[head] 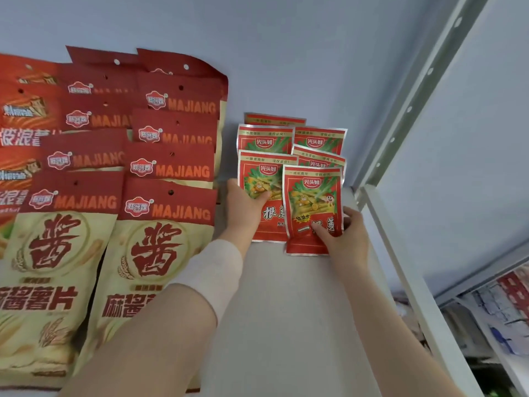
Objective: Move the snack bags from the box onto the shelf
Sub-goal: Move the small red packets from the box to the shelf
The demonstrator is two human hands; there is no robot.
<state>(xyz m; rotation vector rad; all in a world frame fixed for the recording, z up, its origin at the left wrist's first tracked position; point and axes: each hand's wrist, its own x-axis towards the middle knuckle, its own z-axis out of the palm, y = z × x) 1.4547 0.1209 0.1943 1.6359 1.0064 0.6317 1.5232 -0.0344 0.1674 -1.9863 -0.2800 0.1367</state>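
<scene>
Red foil snack bags [312, 196], silver-edged, overlapping on white shelf [286, 296], left hand [243, 207] gripping 1, right hand [343, 236] pinching another

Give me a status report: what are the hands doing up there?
Left hand grips front-left red bag. Right hand pinches front-right red bag. Both bags front of rows on shelf. Majiang bags close at left, not blocking.
</scene>
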